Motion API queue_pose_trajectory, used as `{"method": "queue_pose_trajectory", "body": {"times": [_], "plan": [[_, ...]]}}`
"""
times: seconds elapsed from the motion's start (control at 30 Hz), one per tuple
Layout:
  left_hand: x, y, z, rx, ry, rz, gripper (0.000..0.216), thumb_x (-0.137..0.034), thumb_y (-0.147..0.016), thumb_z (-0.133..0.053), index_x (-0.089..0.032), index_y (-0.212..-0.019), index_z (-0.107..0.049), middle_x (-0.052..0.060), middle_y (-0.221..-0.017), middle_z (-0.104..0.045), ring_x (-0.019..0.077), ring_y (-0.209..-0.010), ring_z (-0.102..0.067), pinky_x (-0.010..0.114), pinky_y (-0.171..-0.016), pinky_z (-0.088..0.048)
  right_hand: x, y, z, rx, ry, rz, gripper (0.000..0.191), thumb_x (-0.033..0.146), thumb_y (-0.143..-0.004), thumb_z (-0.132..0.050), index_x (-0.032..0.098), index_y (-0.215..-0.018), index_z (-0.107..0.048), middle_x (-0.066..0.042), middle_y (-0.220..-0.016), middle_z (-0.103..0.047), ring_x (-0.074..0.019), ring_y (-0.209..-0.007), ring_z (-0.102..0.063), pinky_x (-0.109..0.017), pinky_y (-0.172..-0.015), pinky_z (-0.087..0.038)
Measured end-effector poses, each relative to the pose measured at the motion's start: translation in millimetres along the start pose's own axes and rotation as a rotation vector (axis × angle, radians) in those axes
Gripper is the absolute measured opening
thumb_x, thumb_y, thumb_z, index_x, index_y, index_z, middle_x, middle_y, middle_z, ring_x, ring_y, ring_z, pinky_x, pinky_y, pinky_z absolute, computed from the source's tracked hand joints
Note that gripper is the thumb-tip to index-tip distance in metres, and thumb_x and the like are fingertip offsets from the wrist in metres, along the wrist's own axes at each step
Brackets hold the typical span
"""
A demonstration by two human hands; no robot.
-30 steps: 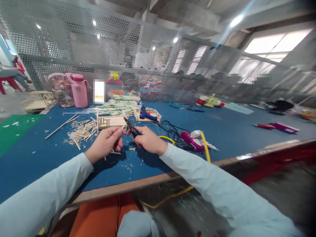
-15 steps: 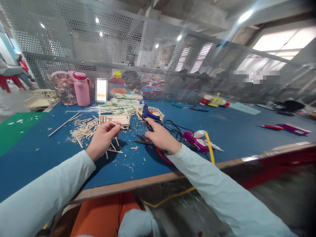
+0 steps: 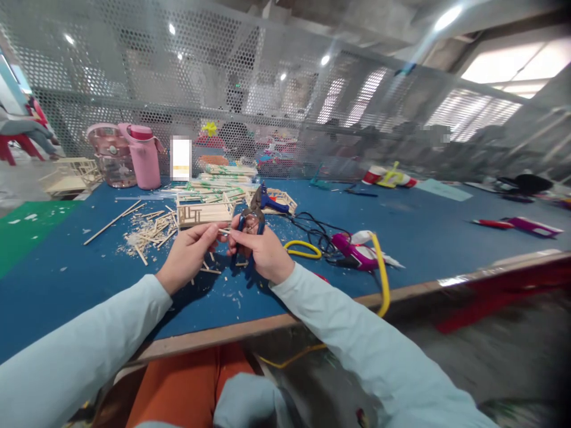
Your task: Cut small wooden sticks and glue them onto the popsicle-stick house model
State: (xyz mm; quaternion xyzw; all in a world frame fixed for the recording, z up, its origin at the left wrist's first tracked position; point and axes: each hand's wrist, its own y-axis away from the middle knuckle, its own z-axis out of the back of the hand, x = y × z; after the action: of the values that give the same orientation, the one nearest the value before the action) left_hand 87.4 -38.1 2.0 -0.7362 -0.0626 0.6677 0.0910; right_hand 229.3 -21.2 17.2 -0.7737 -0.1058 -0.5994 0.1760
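Observation:
My left hand [image 3: 187, 252] pinches a short thin wooden stick [image 3: 224, 230] over the near part of the table. My right hand [image 3: 271, 254] is closed on blue-handled pliers [image 3: 257, 203], their dark jaws pointing away from me and up. Its thumb and fingertips also meet the stick's right end. Just beyond my hands stands a small wooden stick model [image 3: 209, 212] with railings, partly hidden by my fingers. A second wooden frame [image 3: 285, 199] lies behind the pliers, with a blue tool [image 3: 276, 205] resting on it.
Loose sticks and chips [image 3: 154, 232] lie left of my hands. Bundled sticks [image 3: 223, 178], a pink bottle [image 3: 146, 160] and a clear pink jug [image 3: 115, 160] stand farther back. A purple glue gun [image 3: 357, 252], black cables and a yellow-handled loop [image 3: 303, 252] lie right.
My right hand has moved left with the pliers, from beside dark-bladed scissors to my left hand, and now touches the stick. The pliers have turned more upright. A yellow loop has come into view.

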Motion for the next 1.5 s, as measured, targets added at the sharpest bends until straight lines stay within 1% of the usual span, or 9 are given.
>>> {"method": "queue_pose_trajectory", "body": {"times": [0.3,0.5,0.63,0.77,0.9,1.0,1.17,1.33,1.5], "plan": [[-2,3,0,0.061,-0.042,-0.104,0.028,-0.042,-0.074,-0.058,-0.014,-0.072,-0.064,0.002,-0.077,-0.06,0.0116,-0.07,-0.054,0.024,-0.069,-0.044,-5,0,-5,0.03,0.052,-0.029,0.03,0.042,-0.066,-0.063,0.019,-0.078,-0.048,0.005,-0.058,-0.052,-0.0092,-0.049,-0.05,-0.025,-0.053,-0.044],[5,-6,2,-0.101,0.045,0.032,0.033,-0.048,-0.067,-0.062,-0.016,-0.071,-0.053,-0.002,-0.064,-0.057,0.007,-0.054,-0.05,0.019,-0.052,-0.041,32,-20,63,-0.166,1.166,0.203,0.044,0.05,-0.067,-0.061,0.018,-0.098,-0.059,-0.005,-0.084,-0.064,-0.0165,-0.076,-0.058,-0.029,-0.07,-0.044],[9,-8,-3,-0.04,0.057,0.142,0.037,-0.048,-0.062,-0.065,-0.015,-0.076,-0.053,-0.005,-0.056,-0.053,0.0051,-0.046,-0.046,0.019,-0.048,-0.04,31,-37,116,-0.076,1.733,-0.133,0.055,0.054,-0.061,-0.065,0.02,-0.104,-0.062,-0.011,-0.1,-0.064,-0.0261,-0.093,-0.058,-0.035,-0.079,-0.043],[12,-8,-3,0.014,0.074,0.151,0.042,-0.046,-0.059,-0.067,-0.014,-0.082,-0.054,-0.005,-0.059,-0.055,0.0053,-0.049,-0.049,0.02,-0.053,-0.043,28,-32,130,-0.053,1.763,-0.05,0.066,0.051,-0.067,-0.061,0.013,-0.12,-0.051,-0.016,-0.118,-0.054,-0.0255,-0.107,-0.051,-0.034,-0.089,-0.04],[14,-8,0,0.029,0.051,0.137,0.04,-0.046,-0.061,-0.066,-0.014,-0.083,-0.055,-0.003,-0.061,-0.057,0.0056,-0.049,-0.049,0.02,-0.053,-0.042,43,4,118,-0.044,1.809,-0.036,0.039,0.024,-0.071,-0.053,0.013,-0.108,-0.058,-0.015,-0.106,-0.059,-0.026,-0.1,-0.055,-0.036,-0.086,-0.041],[12,-7,0,0.033,0.029,0.115,0.038,-0.045,-0.062,-0.065,-0.013,-0.08,-0.055,-0.004,-0.06,-0.056,0.0056,-0.048,-0.047,0.02,-0.051,-0.04,47,33,113,0.114,1.794,-0.278,0.056,0.011,-0.063,-0.052,0.011,-0.119,-0.05,-0.017,-0.111,-0.057,-0.0284,-0.101,-0.055,-0.036,-0.083,-0.042],[10,-6,-1,0.041,-0.005,0.066,0.033,-0.043,-0.064,-0.064,-0.014,-0.074,-0.053,-0.002,-0.062,-0.057,0.0059,-0.049,-0.048,0.02,-0.05,-0.039,38,57,114,0.148,1.78,-0.148,0.073,0.001,-0.061,-0.044,0.011,-0.133,-0.034,-0.016,-0.121,-0.049,-0.025,-0.11,-0.049,-0.033,-0.089,-0.039],[11,-6,-1,0.048,-0.032,0.046,0.03,-0.041,-0.064,-0.063,-0.015,-0.071,-0.052,-0.003,-0.06,-0.054,0.0058,-0.047,-0.046,0.02,-0.048,-0.037,35,71,104,-0.005,1.816,0.007,0.057,0.004,-0.065,-0.042,0.013,-0.121,-0.048,-0.013,-0.107,-0.053,-0.0224,-0.099,-0.052,-0.032,-0.086,-0.038],[11,-5,-1,0.065,-0.04,0.054,0.029,-0.041,-0.065,-0.063,-0.015,-0.074,-0.052,-0.004,-0.06,-0.054,0.006,-0.047,-0.045,0.02,-0.048,-0.037,30,62,101,0.134,1.729,-0.173,0.031,0.008,-0.066,-0.043,0.015,-0.093,-0.057,-0.008,-0.086,-0.059,-0.0179,-0.077,-0.055,-0.026,-0.067,-0.038]]}}
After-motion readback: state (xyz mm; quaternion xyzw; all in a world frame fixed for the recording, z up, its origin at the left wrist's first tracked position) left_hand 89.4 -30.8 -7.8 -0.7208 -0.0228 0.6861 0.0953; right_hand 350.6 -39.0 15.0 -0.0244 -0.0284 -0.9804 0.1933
